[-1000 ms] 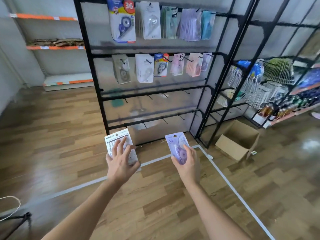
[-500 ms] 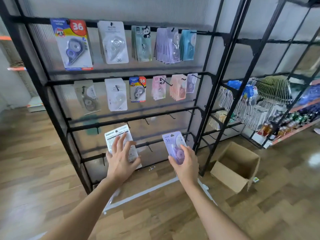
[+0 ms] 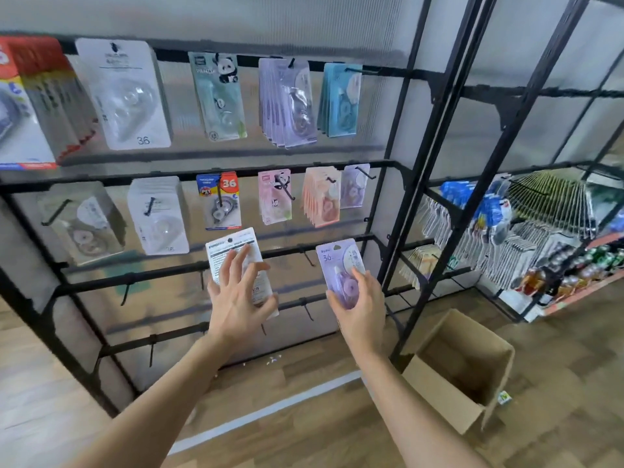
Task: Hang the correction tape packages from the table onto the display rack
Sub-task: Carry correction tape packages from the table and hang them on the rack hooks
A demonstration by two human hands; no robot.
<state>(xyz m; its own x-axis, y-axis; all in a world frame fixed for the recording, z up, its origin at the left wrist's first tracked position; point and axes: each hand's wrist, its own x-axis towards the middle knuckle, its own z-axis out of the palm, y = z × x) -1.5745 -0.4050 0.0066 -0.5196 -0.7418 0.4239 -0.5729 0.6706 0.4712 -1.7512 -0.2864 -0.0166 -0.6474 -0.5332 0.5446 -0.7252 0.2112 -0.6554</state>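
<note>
My left hand (image 3: pixel 238 300) holds a white correction tape package (image 3: pixel 233 251) with its printed back toward me, fingers spread over the card. My right hand (image 3: pixel 358 305) grips a purple correction tape package (image 3: pixel 339 263) by its lower end. Both packages are up in front of the black display rack (image 3: pixel 393 231), level with its third bar of bare hooks (image 3: pixel 305 255). The two bars above carry hanging packages, among them a purple stack (image 3: pixel 290 103) on the top bar and a single purple one (image 3: pixel 354 185) at the right of the second bar.
An open cardboard box (image 3: pixel 462 369) stands on the wooden floor at the rack's right foot. A second rack (image 3: pixel 526 214) with hanging stationery fills the right side. A white tape line (image 3: pixel 270 410) runs across the floor below the rack.
The view has closed in on the rack, which now fills the frame. Both hands have risen with their packages from floor level to the third bar.
</note>
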